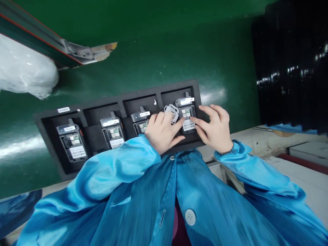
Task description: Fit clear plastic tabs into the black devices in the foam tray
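The rightmost handheld device (pixel 189 124) lies in a compartment of a black foam tray (pixel 99 102), its back uncovered to show a green board with metal slots and a white barcode label. My left hand (pixel 162 133) is at its left side, index fingertip against the device near the slots. Curled fingers of that hand hold a bundle of translucent white plastic loops (pixel 172 111). From the right, my right hand (pixel 215 128) reaches over with fingers apart, one fingertip touching the device by the slots. Beside my left hand, another device (pixel 140 118) is partly covered.
Two more uncovered devices, a middle one (pixel 112 133) and a leftmost one (pixel 73 141), lie in the tray. The tray rests on a green tabletop (pixel 153 61). A metal frame bar (pixel 46 37) and a white plastic bag (pixel 25 68) stand at upper left. Black sheeting (pixel 289 68) hangs at right.
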A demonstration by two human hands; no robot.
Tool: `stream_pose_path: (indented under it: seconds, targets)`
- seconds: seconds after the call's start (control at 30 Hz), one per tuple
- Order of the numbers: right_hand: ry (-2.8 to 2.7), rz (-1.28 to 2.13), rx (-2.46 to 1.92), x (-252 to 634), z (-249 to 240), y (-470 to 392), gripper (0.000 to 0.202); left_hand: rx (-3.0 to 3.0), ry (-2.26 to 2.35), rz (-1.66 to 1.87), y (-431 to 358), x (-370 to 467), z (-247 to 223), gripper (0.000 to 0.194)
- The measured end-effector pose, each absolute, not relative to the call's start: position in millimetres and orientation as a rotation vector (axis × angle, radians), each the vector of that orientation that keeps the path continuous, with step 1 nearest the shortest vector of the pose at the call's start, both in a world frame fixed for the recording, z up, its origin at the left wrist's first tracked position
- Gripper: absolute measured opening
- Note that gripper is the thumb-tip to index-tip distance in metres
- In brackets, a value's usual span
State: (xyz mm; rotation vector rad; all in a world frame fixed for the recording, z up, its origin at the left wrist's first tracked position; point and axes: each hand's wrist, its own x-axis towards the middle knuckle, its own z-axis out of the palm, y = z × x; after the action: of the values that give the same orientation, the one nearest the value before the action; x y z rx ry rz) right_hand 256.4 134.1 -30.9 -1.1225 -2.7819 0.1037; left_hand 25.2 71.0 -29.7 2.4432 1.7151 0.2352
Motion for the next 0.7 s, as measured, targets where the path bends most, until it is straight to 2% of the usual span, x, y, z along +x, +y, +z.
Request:
stream_pose_path:
  seconds: [0.2, 0.33, 0.47, 0.6, 0.7]
  targets:
    - [-2.758, 0.113, -1.171, 257, -31, 131, 0.037, 2.272, 1.684, 0.254, 72, 20, -22, 0.056]
    - [-2.758, 0.056, -1.207, 257, -33, 130, 0.039, 1.838, 1.538, 0.660, 63, 0, -11, 0.046]
    - [-2.803, 0.076, -1.176, 253, -26, 133, 0.035, 1.133, 1.263, 1.059, 48, -19, -5, 0.042]
    - [-2.587, 0.217, -1.155, 229, -6, 130, 0.031, 0.612, 0.947, 1.257, 33, -25, -6, 0.042]
    - [-2.373, 0.506, -1.074, 195, 10, 120, 0.028, 0.472, 0.818, 1.284, 25, -26, -6, 0.042]
